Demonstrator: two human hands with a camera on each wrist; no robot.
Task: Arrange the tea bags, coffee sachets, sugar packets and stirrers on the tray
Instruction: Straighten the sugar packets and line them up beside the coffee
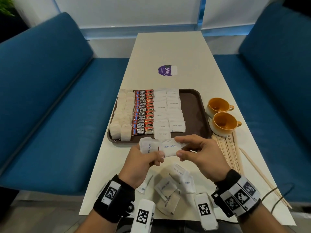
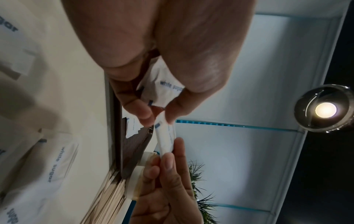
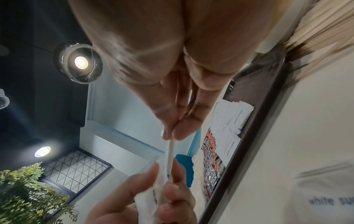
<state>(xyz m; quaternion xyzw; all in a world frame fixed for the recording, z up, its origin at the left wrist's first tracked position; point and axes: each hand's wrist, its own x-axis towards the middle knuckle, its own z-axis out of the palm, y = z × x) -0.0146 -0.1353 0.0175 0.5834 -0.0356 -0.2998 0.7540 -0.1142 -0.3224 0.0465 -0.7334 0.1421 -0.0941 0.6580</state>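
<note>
A brown tray (image 1: 193, 105) holds rows of tea bags (image 1: 121, 118), red coffee sachets (image 1: 143, 113) and white sugar packets (image 1: 168, 111). Just in front of the tray, above the table, my left hand (image 1: 148, 157) grips a small bunch of sugar packets (image 1: 148, 147). My right hand (image 1: 193, 152) pinches one white sugar packet (image 1: 169, 147) by its right end, while the left thumb still touches its left end. In the wrist views this packet (image 2: 165, 139) (image 3: 170, 153) shows edge-on between both hands. Several loose sugar packets (image 1: 173, 187) lie near me. Wooden stirrers (image 1: 228, 148) lie right of the tray.
Two orange-lined cups (image 1: 223, 121) stand by the tray's right edge. A purple round sticker (image 1: 165, 70) lies further back on the narrow table. Blue benches (image 1: 42, 98) flank both sides. The tray's right part is bare.
</note>
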